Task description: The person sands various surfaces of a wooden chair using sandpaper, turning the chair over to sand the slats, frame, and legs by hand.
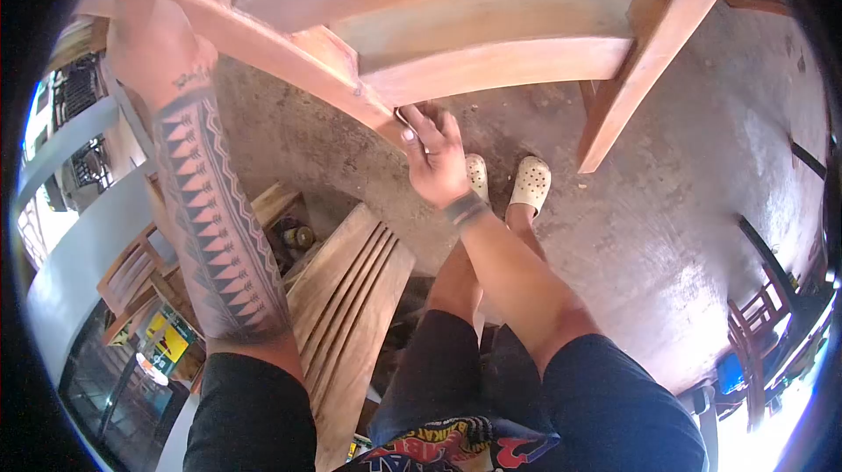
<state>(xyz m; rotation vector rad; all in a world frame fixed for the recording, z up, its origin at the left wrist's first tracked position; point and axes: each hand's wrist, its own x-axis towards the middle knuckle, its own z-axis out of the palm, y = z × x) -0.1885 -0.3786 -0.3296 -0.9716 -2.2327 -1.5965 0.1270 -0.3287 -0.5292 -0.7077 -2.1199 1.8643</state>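
A brown wooden furniture frame, seemingly a chair (pixel 491 73), spans the top of the head view, with wide curved slats between two straight posts. My right hand (pixel 436 160) is at the lower end of the left post (pixel 298 64), its fingers bent around the tip. A small dark spot shows by those fingertips; I cannot make out what it is. Further up the same post is my left hand (pixel 158 46), smeared by motion. Its fingers reach toward the upper left edge, and their grip is unclear.
Below my arms lies a slatted wooden panel (pixel 351 296). My feet in cream clogs (pixel 531 182) stand on the stained concrete floor (pixel 631 253). Wooden chairs (pixel 754 332) are at the right edge. At left are a small wooden piece of furniture (pixel 136 270) and a yellow-and-green container (pixel 167 340).
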